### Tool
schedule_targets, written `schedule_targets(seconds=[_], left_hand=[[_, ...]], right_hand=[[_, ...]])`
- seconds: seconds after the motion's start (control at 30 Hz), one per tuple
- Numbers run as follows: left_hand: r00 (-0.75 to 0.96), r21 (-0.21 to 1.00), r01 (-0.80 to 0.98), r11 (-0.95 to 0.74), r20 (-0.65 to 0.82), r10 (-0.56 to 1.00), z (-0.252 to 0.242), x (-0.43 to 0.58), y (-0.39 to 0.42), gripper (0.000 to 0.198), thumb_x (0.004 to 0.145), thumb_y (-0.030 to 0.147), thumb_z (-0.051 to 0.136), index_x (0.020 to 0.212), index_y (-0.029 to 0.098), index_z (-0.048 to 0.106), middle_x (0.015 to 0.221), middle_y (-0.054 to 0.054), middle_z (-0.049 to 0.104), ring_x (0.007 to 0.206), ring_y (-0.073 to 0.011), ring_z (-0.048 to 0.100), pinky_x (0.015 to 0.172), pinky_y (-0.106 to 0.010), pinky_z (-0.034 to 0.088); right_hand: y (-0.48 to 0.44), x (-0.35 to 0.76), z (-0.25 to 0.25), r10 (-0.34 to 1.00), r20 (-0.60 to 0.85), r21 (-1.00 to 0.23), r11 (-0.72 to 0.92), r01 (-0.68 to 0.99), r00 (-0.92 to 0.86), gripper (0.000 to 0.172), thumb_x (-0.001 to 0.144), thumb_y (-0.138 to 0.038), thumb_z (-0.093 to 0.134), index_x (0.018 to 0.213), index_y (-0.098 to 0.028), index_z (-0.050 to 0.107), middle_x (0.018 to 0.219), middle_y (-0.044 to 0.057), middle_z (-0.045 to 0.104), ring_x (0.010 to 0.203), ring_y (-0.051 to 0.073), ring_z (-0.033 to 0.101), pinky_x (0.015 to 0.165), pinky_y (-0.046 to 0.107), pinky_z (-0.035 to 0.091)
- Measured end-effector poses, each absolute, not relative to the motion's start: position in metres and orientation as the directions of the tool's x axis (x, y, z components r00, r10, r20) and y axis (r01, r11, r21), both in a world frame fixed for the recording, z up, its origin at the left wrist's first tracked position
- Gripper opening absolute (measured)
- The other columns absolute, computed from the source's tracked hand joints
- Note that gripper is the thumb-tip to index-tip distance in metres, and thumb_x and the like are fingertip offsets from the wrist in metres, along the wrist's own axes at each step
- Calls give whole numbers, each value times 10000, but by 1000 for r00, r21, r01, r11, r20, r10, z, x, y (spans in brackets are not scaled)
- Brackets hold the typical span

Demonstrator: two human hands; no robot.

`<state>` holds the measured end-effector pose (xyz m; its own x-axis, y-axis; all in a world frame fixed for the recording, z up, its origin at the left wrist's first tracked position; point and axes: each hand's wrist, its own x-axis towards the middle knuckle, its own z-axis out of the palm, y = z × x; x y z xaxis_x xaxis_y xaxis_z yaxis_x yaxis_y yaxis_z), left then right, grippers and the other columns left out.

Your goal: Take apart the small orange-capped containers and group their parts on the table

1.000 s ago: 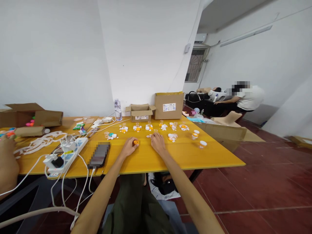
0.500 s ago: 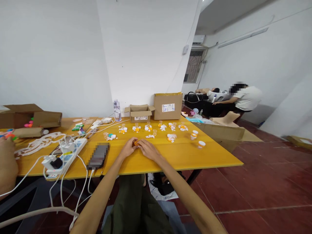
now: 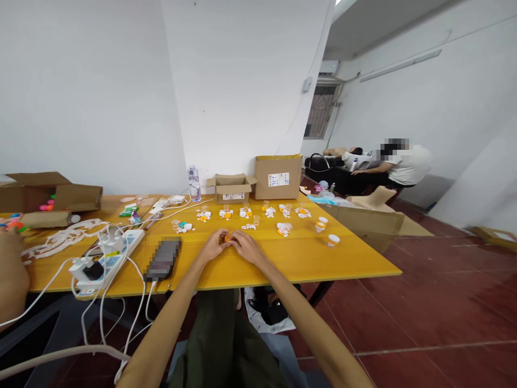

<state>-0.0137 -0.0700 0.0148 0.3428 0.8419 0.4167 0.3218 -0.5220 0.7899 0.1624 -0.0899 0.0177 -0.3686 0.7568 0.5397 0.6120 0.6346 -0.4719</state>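
Observation:
Near the front middle of the yellow table (image 3: 307, 264), my left hand (image 3: 214, 246) and my right hand (image 3: 245, 247) meet, fingers closed round a small orange piece (image 3: 228, 237) between them. Its exact shape is mostly hidden by the fingers. Beyond the hands lie several small heaps of white and orange parts (image 3: 226, 214) with clear cups, and one heap with a teal ring (image 3: 183, 227). To the right stand cups with orange and white tops, one nearer (image 3: 333, 241) and others behind it (image 3: 321, 224).
An open small carton (image 3: 233, 189) and a taller carton (image 3: 278, 178) stand at the back beside a bottle (image 3: 194, 184). Left are a phone (image 3: 163, 258), a power strip (image 3: 111, 261) with cables, and another person's arm (image 3: 12, 272). A person in white (image 3: 410, 164) sits far right.
Both hands stay in nearly the same place, and the orange piece between the fingers has shifted slightly. The rest of the table looks the same.

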Motion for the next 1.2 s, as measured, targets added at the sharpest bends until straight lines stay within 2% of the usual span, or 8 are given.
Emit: schedule_targets(seconds=[0.23, 0.53, 0.87, 1.03, 1.2], left_hand=[[358, 774, 331, -540, 426, 831, 21, -12, -75, 233, 784, 211, 673, 1013, 199, 633, 1040, -62, 709, 962, -204, 663, 928, -382, 524], [359, 762, 352, -543, 426, 831, 22, -13, -76, 230, 773, 203, 665, 999, 187, 624, 988, -51, 704, 902, -191, 658, 890, -367, 525], [352, 764, 348, -543, 430, 831, 25, -11, -78, 208, 760, 167, 643, 965, 197, 627, 961, -37, 706, 907, -191, 652, 899, -350, 519], [351, 764, 356, -539, 425, 834, 27, -11, -80, 184, 761, 188, 654, 944, 199, 633, 944, -39, 702, 889, -192, 647, 896, -354, 518], [358, 756, 355, -550, 434, 827, 27, -12, -79, 224, 747, 197, 663, 970, 196, 640, 947, -38, 700, 897, -195, 639, 897, -357, 515]], right_hand=[[-83, 155, 17, 815, 500, -528, 556, 642, -293, 85, 869, -184, 606, 802, -224, 642, 824, 16, 688, 789, 173, 639, 730, 275, 473], [-84, 155, 16, 785, 545, -502, 586, 636, -294, 120, 911, -215, 563, 821, -232, 640, 862, 21, 680, 839, 172, 622, 766, 273, 461], [-77, 159, 13, 814, 571, -523, 460, 718, -106, 123, 911, -231, 556, 828, -238, 647, 894, 38, 705, 873, 187, 645, 754, 275, 469], [-75, 158, 8, 851, 510, -480, 405, 778, -128, 114, 870, -172, 590, 809, -240, 659, 902, 44, 716, 886, 198, 654, 755, 280, 479], [-74, 158, 8, 835, 517, -459, 455, 763, -188, 185, 879, -128, 542, 826, -247, 674, 909, 43, 718, 891, 198, 655, 787, 290, 485]])
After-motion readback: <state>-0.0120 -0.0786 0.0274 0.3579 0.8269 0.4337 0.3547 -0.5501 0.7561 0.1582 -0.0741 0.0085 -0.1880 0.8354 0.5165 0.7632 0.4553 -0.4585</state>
